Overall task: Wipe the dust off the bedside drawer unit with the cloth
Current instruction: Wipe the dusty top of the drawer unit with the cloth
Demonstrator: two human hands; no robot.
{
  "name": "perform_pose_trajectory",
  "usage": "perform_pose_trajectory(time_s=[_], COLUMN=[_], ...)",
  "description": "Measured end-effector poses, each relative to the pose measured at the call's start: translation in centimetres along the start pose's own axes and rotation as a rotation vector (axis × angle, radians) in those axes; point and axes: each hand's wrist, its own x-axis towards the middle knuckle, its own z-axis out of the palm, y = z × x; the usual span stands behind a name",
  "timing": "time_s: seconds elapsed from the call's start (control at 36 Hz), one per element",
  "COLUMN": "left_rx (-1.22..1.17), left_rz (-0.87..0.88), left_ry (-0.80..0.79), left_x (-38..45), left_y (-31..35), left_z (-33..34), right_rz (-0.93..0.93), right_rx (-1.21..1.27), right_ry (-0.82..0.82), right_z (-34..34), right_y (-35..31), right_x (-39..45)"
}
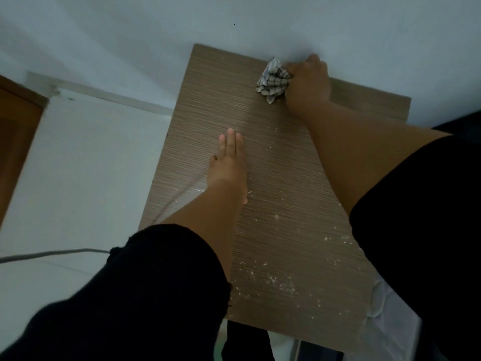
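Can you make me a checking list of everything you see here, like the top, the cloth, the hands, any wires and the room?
Surface: wood-grain top of the drawer unit, white dust specks mostly on the near part.
Job's things: checked cloth, bunched, at the far edge by the wall.
Clutter: nothing seen on the top.
Grips: right hand closed on the cloth; left hand flat on the top, fingers straight, holding nothing.
Cables: grey cable on the floor to the left.
Surroundings: pale wall behind, white floor, brown wooden panel at far left.
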Motion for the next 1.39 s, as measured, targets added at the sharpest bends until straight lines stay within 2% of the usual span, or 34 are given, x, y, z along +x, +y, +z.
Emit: perform_pose_trajectory(time_s=[0.17,0.33,0.61,0.67,0.72,0.83,1.0,1.25,1.39], left_rx=[-0.025,-0.047,-0.179,-0.17,-0.143,-0.093,-0.021,0.083,0.113], left_rz=[-0.004,0.005,0.057,0.08,0.103,0.139,0.191,0.084,0.038], left_ry=[0.001,0.024,0.096,0.081,0.058,0.027,0.043,-0.036,-0.047], left_x=[0.0,-0.4,-2.8,-3.5,-4.4,-5.4,-4.3,-0.8,-0.3], left_y=[-0.3,0.1,-1.0,-1.4,-1.7,-1.2,1.6,5.4,6.2], left_z=[0.0,0.0,1.4,1.7,2.0,1.8,0.1,-0.5,-0.3], right_rz=[0.008,-0.098,0.054,0.055,0.015,0.03,0.078,0.0,-0.031], right_rx=[0.011,-0.072,0.07,0.113,0.054,-0.059,-0.047,-0.067,-0.061], right_ry=[-0.033,-0.142,-0.234,-0.212,-0.262,-0.291,-0.046,0.06,0.057], right_z=[0.6,1.1,4.0,4.1,4.0,2.6,-0.7,-3.2,-3.0], right_y=[-0.1,0.5,1.2,1.1,1.0,1.3,2.8,5.2,5.9], right_x=[-0.9,-5.8,-17.3,-18.9,-19.7,-18.5,-14.4,-5.5,-2.4])
